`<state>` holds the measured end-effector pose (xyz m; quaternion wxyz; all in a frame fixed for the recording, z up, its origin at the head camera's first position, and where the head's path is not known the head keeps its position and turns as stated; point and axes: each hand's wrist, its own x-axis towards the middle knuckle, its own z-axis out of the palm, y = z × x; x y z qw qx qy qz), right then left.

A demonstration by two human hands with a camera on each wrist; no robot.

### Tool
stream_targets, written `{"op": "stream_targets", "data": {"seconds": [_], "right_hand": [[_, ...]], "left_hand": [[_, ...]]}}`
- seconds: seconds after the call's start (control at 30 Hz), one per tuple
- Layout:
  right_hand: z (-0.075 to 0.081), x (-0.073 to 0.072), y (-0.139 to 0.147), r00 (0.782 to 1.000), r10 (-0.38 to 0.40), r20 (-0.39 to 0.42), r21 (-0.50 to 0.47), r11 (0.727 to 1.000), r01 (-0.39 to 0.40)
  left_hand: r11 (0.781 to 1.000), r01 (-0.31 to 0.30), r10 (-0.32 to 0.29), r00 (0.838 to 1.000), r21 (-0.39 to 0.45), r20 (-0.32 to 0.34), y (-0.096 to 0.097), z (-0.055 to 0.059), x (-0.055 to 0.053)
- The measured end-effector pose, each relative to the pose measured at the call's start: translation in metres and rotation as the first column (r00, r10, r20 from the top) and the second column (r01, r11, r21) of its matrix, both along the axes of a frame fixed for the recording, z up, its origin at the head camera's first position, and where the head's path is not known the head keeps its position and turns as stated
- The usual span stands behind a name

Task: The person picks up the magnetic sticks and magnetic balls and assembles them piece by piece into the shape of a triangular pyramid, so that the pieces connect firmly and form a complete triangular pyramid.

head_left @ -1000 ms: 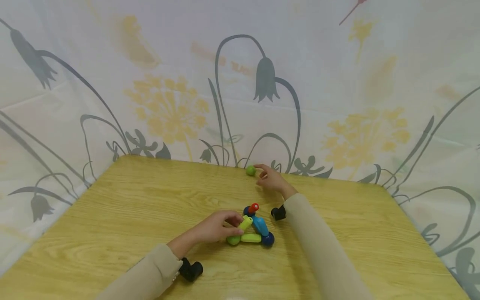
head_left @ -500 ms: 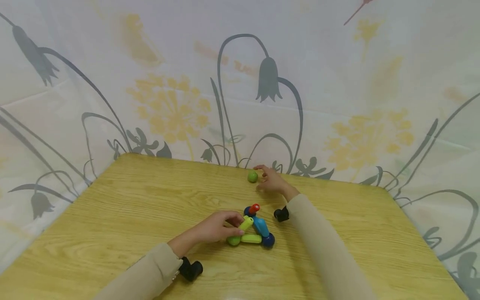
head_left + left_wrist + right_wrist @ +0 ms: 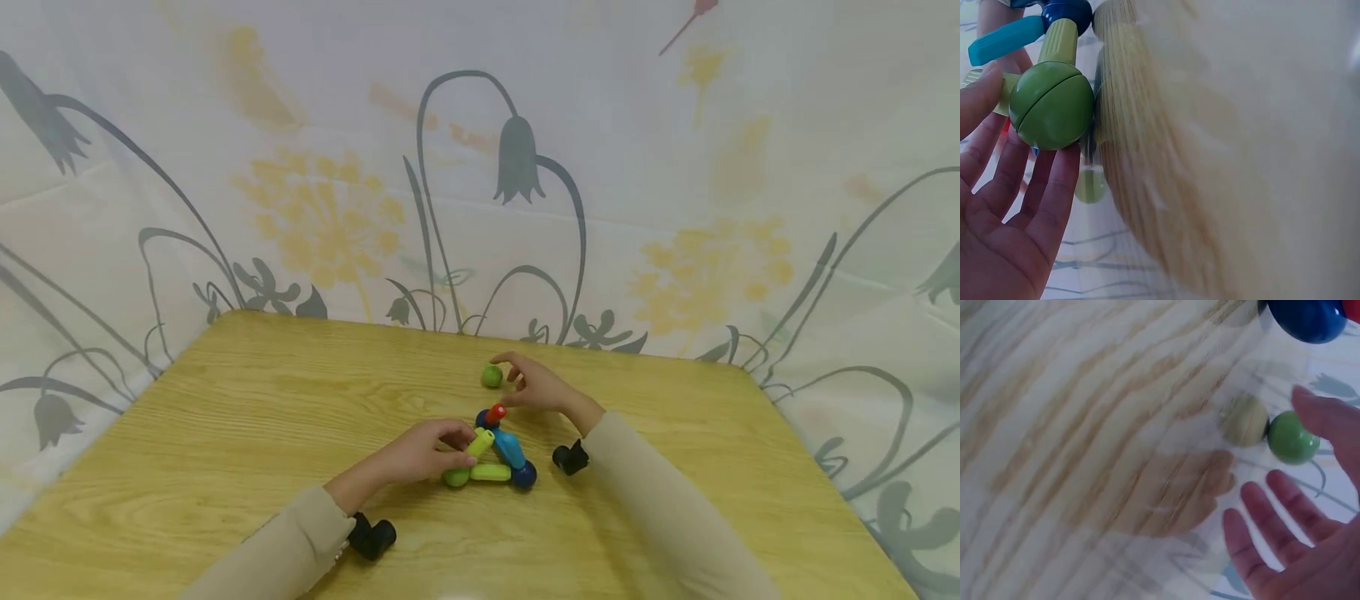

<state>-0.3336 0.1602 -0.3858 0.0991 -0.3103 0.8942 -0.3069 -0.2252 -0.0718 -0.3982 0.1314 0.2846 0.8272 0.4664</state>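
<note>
Rods and balls of a magnetic building set form a joined triangular frame on the table. My left hand (image 3: 420, 450) pinches a yellow-green rod (image 3: 481, 442) at the frame's green corner ball (image 3: 1052, 105), thumb on the rod, fingers behind. A second yellow-green rod (image 3: 491, 472) runs to a dark blue ball (image 3: 523, 474). From there a light blue rod (image 3: 509, 450) leads to another dark blue ball (image 3: 1310, 319), with a red rod (image 3: 496, 413) on it. Beyond the frame, a loose green ball (image 3: 492, 376) lies beside my right hand (image 3: 542, 385), whose fingers curve loosely around it without gripping.
The wooden table (image 3: 300, 375) ends at the back against a flower-printed cloth (image 3: 480, 183). Black wrist cameras (image 3: 372, 536) hang at both cuffs, the left one low over the tabletop.
The loose green ball has come from the table's back edge toward the frame, my right hand moving nearer along with it. The left hand stays on the frame.
</note>
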Motion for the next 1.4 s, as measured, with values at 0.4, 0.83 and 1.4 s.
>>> {"op": "stream_targets", "data": {"seconds": [0.4,0.83,1.4], "right_hand": [[-0.001,0.010,-0.006,1.000,0.006,-0.029,-0.029,1.000,-0.007],[0.008,0.047,0.015,0.994,-0.057,-0.092,-0.146,0.988,0.043],[0.025,0.087,0.007,0.998,0.065,-0.011,-0.324,0.944,-0.065]], "left_hand": [[1.000,0.009,-0.009,1.000,0.021,-0.013,0.000,0.002,0.001],[1.000,0.005,-0.005,1.000,0.011,0.001,0.000,-0.001,0.000],[1.000,0.002,-0.002,1.000,0.026,-0.001,0.001,0.003,0.004]]}}
